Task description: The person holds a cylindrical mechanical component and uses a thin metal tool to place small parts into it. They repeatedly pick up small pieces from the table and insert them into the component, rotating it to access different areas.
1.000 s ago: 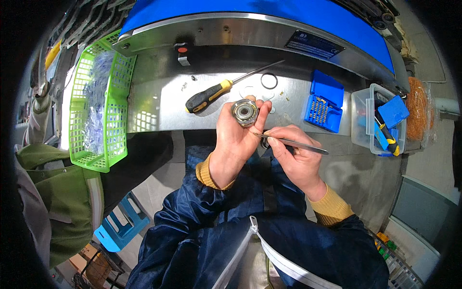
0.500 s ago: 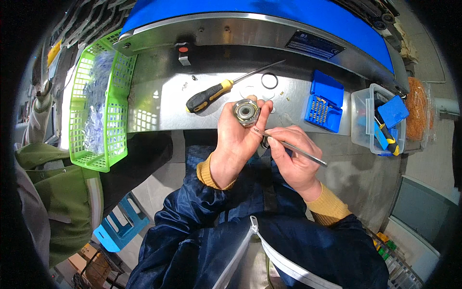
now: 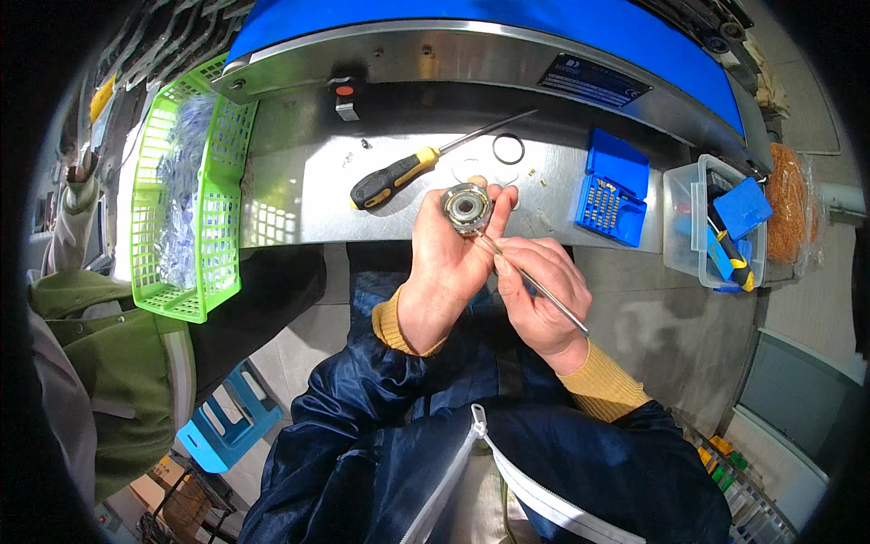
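Note:
My left hand [image 3: 435, 263] is closed around a round metal part [image 3: 467, 208] with concentric rings and a dark centre, its face turned up. Pinched in my right hand [image 3: 550, 299] is a thin metal rod-like tool [image 3: 564, 312]. The tip of that tool meets the lower edge of the round part; whether it has entered a gap there I cannot tell. Beyond my hands, a black and yellow screwdriver [image 3: 396, 180] lies on the metal bench [image 3: 313, 195]. A black ring [image 3: 508, 135] rests to the right of the screwdriver's shaft, with small brass-coloured pieces [image 3: 533, 171] close by.
An open blue bit case [image 3: 616, 170] sits on the bench's right. Past it stands a clear plastic bin [image 3: 686, 227] of tools. At left is a green basket [image 3: 228, 181] of clear plastic pieces, next to a person in a green garment [image 3: 113, 372]. A blue machine [image 3: 507, 20] borders the back.
My right hand has shifted slightly left, and the tool has turned steeper. Its tip has moved up to the round part's lower edge. My left hand is nearly still.

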Demonstrator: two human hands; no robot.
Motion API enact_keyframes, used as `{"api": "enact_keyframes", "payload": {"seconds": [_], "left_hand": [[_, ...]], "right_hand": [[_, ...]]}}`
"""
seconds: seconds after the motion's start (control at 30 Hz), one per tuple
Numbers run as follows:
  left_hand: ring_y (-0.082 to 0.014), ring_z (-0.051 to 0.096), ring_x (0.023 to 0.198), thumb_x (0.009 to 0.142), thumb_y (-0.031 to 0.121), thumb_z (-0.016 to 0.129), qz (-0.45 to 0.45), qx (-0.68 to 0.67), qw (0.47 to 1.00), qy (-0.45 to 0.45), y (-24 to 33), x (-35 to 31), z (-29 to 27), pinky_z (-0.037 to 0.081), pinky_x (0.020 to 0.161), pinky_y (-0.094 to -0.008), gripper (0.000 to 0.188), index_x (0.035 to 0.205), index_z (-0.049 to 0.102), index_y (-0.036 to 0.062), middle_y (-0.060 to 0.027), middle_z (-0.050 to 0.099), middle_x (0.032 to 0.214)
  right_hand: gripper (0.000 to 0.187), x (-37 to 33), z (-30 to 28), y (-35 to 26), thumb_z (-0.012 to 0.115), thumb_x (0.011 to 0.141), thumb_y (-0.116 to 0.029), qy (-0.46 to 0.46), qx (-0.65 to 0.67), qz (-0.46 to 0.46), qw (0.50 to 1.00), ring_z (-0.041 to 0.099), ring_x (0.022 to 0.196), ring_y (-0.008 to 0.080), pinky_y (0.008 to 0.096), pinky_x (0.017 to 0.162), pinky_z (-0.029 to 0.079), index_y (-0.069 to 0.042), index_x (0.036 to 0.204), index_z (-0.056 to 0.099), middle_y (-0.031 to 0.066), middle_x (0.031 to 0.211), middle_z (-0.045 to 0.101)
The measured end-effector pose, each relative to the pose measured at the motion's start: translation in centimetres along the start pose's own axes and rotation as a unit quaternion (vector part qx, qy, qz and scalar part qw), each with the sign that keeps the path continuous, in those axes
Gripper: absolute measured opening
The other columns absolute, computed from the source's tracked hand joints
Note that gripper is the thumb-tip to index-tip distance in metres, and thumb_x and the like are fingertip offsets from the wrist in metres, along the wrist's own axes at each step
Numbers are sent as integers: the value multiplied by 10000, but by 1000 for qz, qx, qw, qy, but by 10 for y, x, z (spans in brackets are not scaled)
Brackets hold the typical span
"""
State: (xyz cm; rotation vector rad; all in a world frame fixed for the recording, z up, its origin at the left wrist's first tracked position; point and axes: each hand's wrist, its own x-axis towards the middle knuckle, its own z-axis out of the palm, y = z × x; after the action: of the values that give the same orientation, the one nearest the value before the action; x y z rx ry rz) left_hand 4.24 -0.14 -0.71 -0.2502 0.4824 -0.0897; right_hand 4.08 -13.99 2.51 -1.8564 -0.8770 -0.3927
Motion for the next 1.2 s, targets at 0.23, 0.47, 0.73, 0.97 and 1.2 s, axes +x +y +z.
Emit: {"api": "enact_keyframes", "payload": {"seconds": [0.23,0.47,0.73,0.97,1.2], "left_hand": [[-352,606,1006,979,191,419,-4,-11,999,-32,1,1,-5,641,832,-391,299,1017,546,-78,-238,582,1041],[-354,620,987,985,208,396,19,19,999,-16,-2,0,-3,641,828,-381,327,1030,555,-75,-226,597,1009],[-365,673,929,986,219,361,56,81,995,8,-6,0,4,625,811,-367,343,955,579,-44,-183,641,882],[-360,687,911,993,232,335,66,103,992,14,-6,1,5,630,789,-370,366,966,574,-43,-183,643,877],[-364,690,893,994,232,333,63,102,993,8,-6,2,4,630,788,-377,371,965,573,-49,-187,642,865]], "right_hand": [[226,-1,0,1,746,786,61,-8,-4,3,1000,697,782,272,337,673,561,17,996,675,136,976,720],[199,1,0,-1,746,791,55,-3,5,29,1000,698,765,275,341,670,560,13,970,669,132,926,720],[177,5,-1,-6,741,797,54,-10,2,58,998,700,755,264,338,666,558,17,950,661,128,889,715],[155,8,-1,-5,742,793,47,-2,-1,60,998,695,734,261,333,651,550,15,923,664,126,867,707],[171,9,-2,-4,744,787,53,-2,0,42,999,692,737,266,336,659,554,17,936,668,129,881,708]]}}
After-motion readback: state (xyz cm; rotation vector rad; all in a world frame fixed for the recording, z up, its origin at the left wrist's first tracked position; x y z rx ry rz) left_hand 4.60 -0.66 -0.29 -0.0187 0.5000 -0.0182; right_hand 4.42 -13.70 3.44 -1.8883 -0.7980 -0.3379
